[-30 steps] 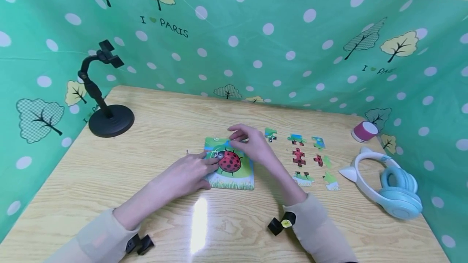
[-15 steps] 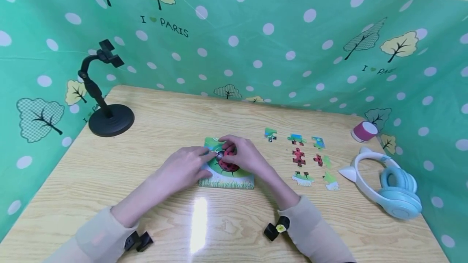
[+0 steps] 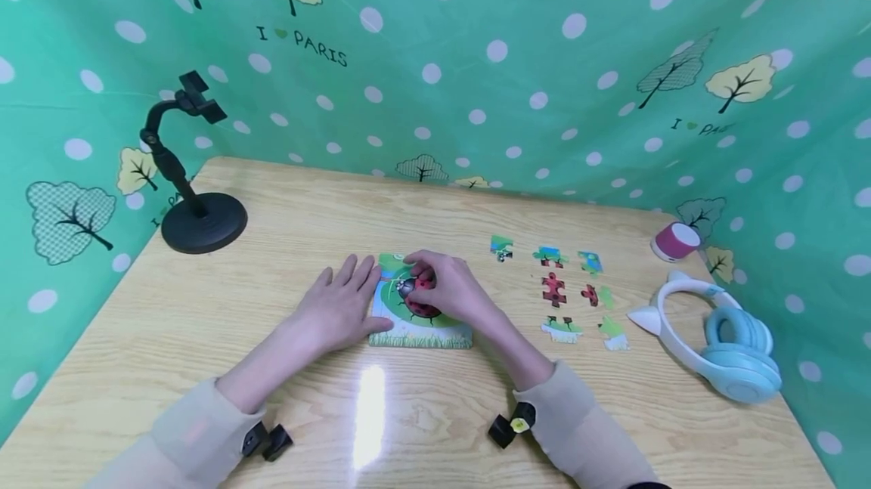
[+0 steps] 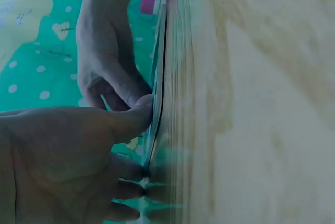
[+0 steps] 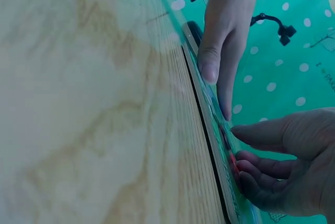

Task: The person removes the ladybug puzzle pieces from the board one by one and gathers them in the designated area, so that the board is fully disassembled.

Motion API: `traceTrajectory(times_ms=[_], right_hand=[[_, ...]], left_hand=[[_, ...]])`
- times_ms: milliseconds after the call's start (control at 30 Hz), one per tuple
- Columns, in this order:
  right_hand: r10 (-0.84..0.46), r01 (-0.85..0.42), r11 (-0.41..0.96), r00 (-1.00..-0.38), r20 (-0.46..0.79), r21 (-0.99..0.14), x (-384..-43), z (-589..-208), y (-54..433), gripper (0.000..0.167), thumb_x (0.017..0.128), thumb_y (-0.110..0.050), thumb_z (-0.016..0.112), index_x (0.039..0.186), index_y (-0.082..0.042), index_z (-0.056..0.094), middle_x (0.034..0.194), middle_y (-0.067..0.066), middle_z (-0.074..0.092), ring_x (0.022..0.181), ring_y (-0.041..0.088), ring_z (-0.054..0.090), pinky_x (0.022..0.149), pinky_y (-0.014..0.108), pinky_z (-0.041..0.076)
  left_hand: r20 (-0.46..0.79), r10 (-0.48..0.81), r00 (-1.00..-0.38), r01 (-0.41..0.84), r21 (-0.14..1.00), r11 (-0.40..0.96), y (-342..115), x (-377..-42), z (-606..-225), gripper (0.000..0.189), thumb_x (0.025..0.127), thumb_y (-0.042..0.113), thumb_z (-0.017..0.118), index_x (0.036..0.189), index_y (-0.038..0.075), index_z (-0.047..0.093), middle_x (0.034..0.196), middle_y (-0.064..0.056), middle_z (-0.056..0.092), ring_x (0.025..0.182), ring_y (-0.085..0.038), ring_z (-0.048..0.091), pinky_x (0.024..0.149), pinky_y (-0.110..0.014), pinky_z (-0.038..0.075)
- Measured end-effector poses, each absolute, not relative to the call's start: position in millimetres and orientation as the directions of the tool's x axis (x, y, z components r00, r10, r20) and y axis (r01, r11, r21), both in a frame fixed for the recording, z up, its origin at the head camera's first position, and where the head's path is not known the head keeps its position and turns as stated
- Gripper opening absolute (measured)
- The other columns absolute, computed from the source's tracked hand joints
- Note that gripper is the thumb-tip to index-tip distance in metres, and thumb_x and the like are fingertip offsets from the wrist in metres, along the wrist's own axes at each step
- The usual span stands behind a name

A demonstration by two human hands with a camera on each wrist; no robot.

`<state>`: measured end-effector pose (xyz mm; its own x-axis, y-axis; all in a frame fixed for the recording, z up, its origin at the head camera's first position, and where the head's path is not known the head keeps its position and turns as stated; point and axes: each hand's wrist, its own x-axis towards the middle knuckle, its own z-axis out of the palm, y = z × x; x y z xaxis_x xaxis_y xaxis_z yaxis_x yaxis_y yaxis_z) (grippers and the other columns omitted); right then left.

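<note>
A square ladybug puzzle board (image 3: 415, 336) lies flat in the middle of the table. My left hand (image 3: 336, 306) is spread along its left edge in the head view, fingers straight, thumb resting on the lower left corner. My right hand (image 3: 449, 286) is over the board's upper right part with fingers curled, hiding some of the ladybug (image 3: 407, 289). In the right wrist view, thumb and curled fingers (image 5: 261, 169) of the right hand touch the board face beside a red patch. Whether they hold a loose piece is hidden.
Right of the board lie several loose puzzle pieces, including a red one (image 3: 553, 289) and a green one (image 3: 501, 246). White and blue cat-ear headphones (image 3: 738, 368) and a pink cylinder (image 3: 676, 241) stand farther right. A black phone stand (image 3: 204, 221) is at back left.
My left hand has drawn back from the ladybug to the board's left edge, its fingers straightened. My right hand moved from the board's top right down and left onto the ladybug.
</note>
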<state>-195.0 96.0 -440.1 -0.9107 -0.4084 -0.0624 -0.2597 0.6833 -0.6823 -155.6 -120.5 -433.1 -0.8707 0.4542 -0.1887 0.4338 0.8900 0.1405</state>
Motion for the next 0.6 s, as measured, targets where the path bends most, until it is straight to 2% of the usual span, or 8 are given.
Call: traceTrajectory(times_ms=[300, 600], right_hand=[[-0.414, -0.298, 0.694, -0.910, -0.026, -0.656, -188, -441, 87, 0.044, 0.086, -0.010, 0.082, 0.128, -0.009, 0.070, 0.100, 0.001, 0.077, 0.089, 0.012, 0.071, 0.082, 0.029, 0.060], [-0.418, -0.286, 0.677, -0.908, -0.034, -0.679, -184, -442, 85, 0.042, 0.083, -0.002, 0.081, 0.124, -0.008, 0.070, 0.097, 0.004, 0.076, 0.089, 0.014, 0.069, 0.081, 0.028, 0.060]], left_hand=[[-0.218, 0.450, -0.866, 0.440, 0.094, 0.893, -120, -158, -428, 0.089, 0.098, 0.063, 0.056, 0.160, 0.004, 0.034, 0.169, -0.021, 0.028, 0.158, -0.045, 0.022, 0.121, -0.070, 0.029], [-0.203, 0.460, -0.865, 0.453, 0.082, 0.888, -118, -156, -427, 0.088, 0.098, 0.061, 0.057, 0.158, 0.001, 0.036, 0.167, -0.024, 0.030, 0.157, -0.045, 0.024, 0.121, -0.069, 0.030]])
